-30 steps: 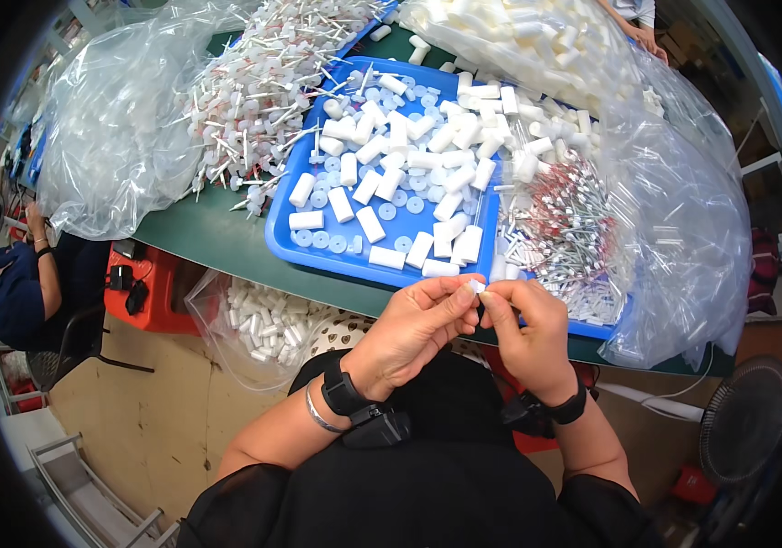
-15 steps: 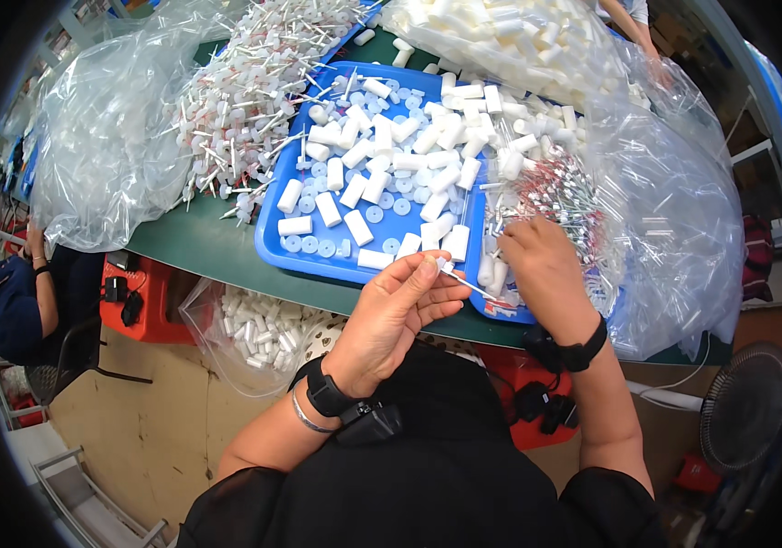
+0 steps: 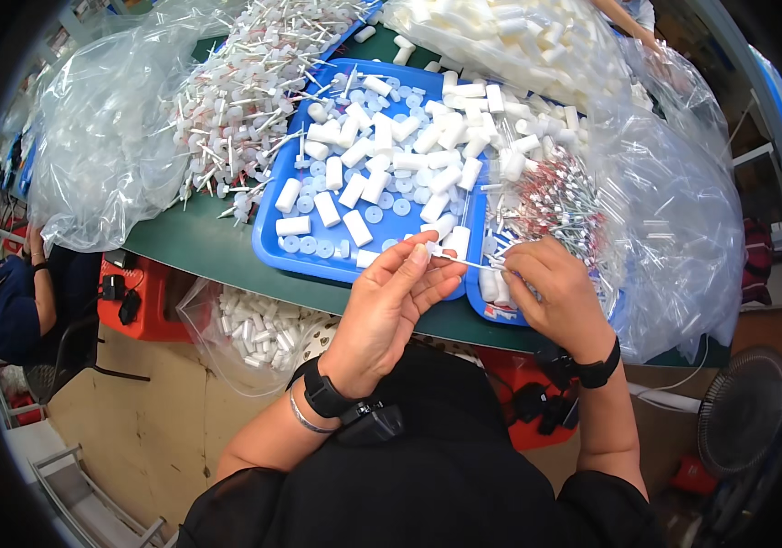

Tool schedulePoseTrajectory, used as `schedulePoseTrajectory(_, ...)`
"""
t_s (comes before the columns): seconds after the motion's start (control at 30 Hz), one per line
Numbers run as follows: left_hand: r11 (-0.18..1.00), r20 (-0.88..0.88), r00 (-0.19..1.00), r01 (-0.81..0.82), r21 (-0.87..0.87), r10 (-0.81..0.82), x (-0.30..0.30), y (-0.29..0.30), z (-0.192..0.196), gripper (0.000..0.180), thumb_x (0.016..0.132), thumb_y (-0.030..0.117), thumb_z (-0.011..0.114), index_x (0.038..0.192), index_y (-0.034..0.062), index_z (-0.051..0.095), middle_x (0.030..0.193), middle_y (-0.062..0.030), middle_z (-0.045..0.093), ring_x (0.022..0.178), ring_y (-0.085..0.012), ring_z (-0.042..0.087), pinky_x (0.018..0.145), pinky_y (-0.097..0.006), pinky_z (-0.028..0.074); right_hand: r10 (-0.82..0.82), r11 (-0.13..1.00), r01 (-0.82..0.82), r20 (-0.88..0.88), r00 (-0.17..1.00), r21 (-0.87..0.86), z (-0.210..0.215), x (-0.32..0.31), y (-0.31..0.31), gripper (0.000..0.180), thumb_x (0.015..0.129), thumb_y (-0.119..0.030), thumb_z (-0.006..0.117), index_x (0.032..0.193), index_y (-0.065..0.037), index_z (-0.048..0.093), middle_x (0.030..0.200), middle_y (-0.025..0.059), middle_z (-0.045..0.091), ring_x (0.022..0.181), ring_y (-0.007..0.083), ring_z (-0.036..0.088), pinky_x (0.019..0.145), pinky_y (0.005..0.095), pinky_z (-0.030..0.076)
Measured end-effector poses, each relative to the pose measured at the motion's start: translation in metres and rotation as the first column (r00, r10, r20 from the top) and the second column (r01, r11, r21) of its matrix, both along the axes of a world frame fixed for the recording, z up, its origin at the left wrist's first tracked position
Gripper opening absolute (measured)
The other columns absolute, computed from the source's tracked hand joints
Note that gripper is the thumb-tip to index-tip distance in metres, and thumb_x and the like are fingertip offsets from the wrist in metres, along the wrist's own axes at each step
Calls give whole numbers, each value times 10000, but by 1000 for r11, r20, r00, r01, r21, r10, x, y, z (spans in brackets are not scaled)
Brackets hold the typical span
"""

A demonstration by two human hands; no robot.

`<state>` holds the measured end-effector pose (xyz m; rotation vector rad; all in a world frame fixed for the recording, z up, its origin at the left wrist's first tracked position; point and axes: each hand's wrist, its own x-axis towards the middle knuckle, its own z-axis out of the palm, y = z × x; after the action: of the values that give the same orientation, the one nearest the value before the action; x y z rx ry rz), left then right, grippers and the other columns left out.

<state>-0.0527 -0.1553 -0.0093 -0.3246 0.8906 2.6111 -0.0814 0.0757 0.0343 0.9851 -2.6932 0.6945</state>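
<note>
Above the near edge of the blue tray [image 3: 268,239], pinching a small white piece [image 3: 433,249] firmly between thumb and forefinger of the left hand [image 3: 382,306], with the other fingers loosely curled. Holding with it a thin white stick [image 3: 466,264], aimed rightward at the bunched fingertips of the right hand [image 3: 551,285]. Apparently busy at the stick's far end; calling, by that pose, for a steady left grip and a fine, light touch at the right.

Surrounded on the bench [image 3: 185,230] by white cylinders [image 3: 355,227], translucent discs [image 3: 374,214] and, to the right, tangled red-and-white leads [image 3: 560,205].

Hard to make out whether touching the stick or stopping just short of it on the right; impossible to tell what, if anything, is inside that grip. Partly covered by the left thumb, so unclear in shape, at the small piece. Cut off at the upper edge beyond another person's arm [image 3: 624,18].
</note>
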Motion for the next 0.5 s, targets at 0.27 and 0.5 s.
schedulePoseTrajectory(0.27,999,-16,1000,-10,-42,10,0,7,1,351,1061,209,567,1342,-1,540,1159,-164,677,1148,-264,677,1008,-353,557,-13,999,13,0,1000,-37,7,8,-3,85,822,5,707,884,-1,648,920,108,673,823,295,634,720,397,522)
schedulePoseTrajectory(0.5,998,-11,1000,-30,-58,29,1,6,-2,347,1057,199,575,1338,-2,538,1153,-167,677,1141,-272,680,1012,-358,556,-29,999,28,-20,999,-27,6,10,-3,96,814,8,711,885,-2,647,916,105,673,822,293,635,724,394,525)
